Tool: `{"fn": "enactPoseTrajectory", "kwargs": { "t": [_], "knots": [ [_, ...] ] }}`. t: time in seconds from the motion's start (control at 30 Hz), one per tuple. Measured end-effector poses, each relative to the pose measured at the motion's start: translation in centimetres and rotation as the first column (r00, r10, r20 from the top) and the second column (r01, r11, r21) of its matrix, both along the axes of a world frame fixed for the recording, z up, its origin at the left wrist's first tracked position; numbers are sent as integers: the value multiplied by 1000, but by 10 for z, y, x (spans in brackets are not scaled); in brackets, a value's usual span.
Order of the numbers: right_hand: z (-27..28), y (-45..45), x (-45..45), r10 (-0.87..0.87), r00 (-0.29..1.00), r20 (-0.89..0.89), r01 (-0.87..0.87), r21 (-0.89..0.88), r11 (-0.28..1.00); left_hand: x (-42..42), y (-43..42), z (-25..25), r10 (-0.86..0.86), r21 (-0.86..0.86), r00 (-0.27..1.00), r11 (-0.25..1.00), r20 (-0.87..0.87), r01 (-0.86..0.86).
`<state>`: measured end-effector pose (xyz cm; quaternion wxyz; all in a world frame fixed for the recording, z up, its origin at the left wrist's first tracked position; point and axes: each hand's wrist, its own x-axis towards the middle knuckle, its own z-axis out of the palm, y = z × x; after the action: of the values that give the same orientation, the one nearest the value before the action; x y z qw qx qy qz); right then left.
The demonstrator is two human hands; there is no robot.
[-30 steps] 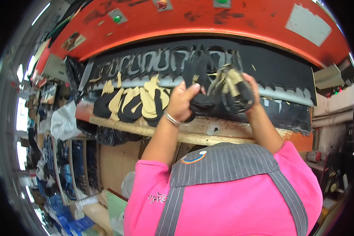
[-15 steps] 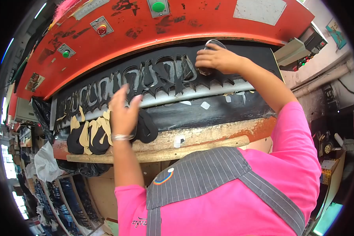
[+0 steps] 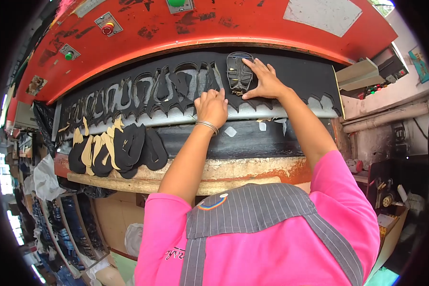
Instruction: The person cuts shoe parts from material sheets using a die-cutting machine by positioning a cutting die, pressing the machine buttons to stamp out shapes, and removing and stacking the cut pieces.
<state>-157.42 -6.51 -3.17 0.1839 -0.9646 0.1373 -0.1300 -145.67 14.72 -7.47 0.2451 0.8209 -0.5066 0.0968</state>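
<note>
A sole-shaped metal cutting die (image 3: 239,71) lies flat on a black sheet (image 3: 291,76) under the red machine head. My right hand (image 3: 268,82) is at its right side, index fingertip at the upper edge and thumb by the lower end, holding it between them. My left hand (image 3: 211,109), with bangles on the wrist, rests at the sheet's jagged front edge, left of the die. Its fingers are curled, and whatever is under them is hidden. To the left runs a row of curved cut-outs (image 3: 143,88) in the sheet.
Black and tan cut pieces (image 3: 128,148) are piled on the wooden front ledge (image 3: 200,171). The red machine head (image 3: 224,28) spans the back, with green buttons and a red knob (image 3: 108,28). White scraps (image 3: 230,131) lie on the dark strip below the sheet.
The die has gone from tilted in my right hand to flat on the sheet. My left hand has moved right from above the piled pieces to the sheet's edge near the die.
</note>
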Motion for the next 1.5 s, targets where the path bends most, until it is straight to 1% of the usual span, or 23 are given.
{"fn": "enactPoseTrajectory", "kwargs": {
  "t": [0.1,0.4,0.63,0.73,0.8,0.87,0.9,0.93,0.97,1.0,1.03,1.07,1.1,1.13,1.17,1.2,1.27,1.3,1.33,1.37,1.4,1.47,1.5],
  "knots": [
    [-3,1,-3,44,998,48,-43,-29,999,-6,0,0,18,29,998,999,59,-20],
    [0,7,-2,100,995,23,-99,-46,994,-2,2,6,-33,74,999,997,24,31],
    [5,5,5,100,988,-118,-102,-6,995,2,1,10,-35,76,998,996,-49,39],
    [9,17,5,43,977,-209,-45,-5,999,5,0,9,-17,83,996,996,-84,24],
    [7,35,0,-125,963,-241,87,-164,983,11,2,10,-18,128,985,991,-173,41],
    [17,59,-9,-195,962,-191,160,-184,970,20,4,12,-31,156,960,985,-277,77],
    [25,64,-12,-185,975,-123,172,-107,979,29,6,16,-36,126,922,988,-386,92],
    [45,76,-11,-227,968,-109,226,-24,974,47,15,25,-108,-25,889,994,-445,108],
    [57,80,-5,-215,976,-11,215,-18,976,69,28,33,-186,-169,852,979,-490,116],
    [67,86,-1,-208,974,91,210,-11,978,93,46,57,-184,-310,896,949,-405,55],
    [87,94,8,-186,974,128,178,66,982,127,66,65,38,-154,803,975,-595,-160],
    [113,104,22,-172,971,168,148,145,978,148,87,102,98,-344,879,896,-466,-282],
    [134,113,35,-162,964,209,115,221,968,183,98,105,81,-556,832,707,-549,-436],
    [147,121,48,-144,953,268,80,236,968,231,125,103,294,-530,873,703,-389,-473],
    [161,127,63,-125,939,320,42,254,966,286,149,102,245,-629,890,636,-384,-447],
    [170,131,80,-105,922,372,2,268,963,323,173,115,477,-560,858,666,-189,-494],
    [183,137,109,-64,906,418,-6,165,986,350,186,145,651,-648,747,511,-137,-565],
    [185,139,123,-56,892,448,-1,127,992,363,186,146,666,-638,718,465,-205,-614],
    [176,135,137,-85,903,421,68,55,996,381,188,145,677,-623,685,419,-269,-660],
    [159,127,146,-160,920,357,135,94,986,419,197,122,712,-473,661,510,-236,-719],
    [149,122,152,-238,928,285,208,132,969,423,195,113,711,-439,673,548,-206,-713],
    [149,123,143,-208,882,423,228,4,974,426,195,122,703,-407,699,605,-130,-684],
    [147,125,138,-234,889,394,223,74,972,405,190,135,671,-426,709,589,-215,-687]
  ]
}}
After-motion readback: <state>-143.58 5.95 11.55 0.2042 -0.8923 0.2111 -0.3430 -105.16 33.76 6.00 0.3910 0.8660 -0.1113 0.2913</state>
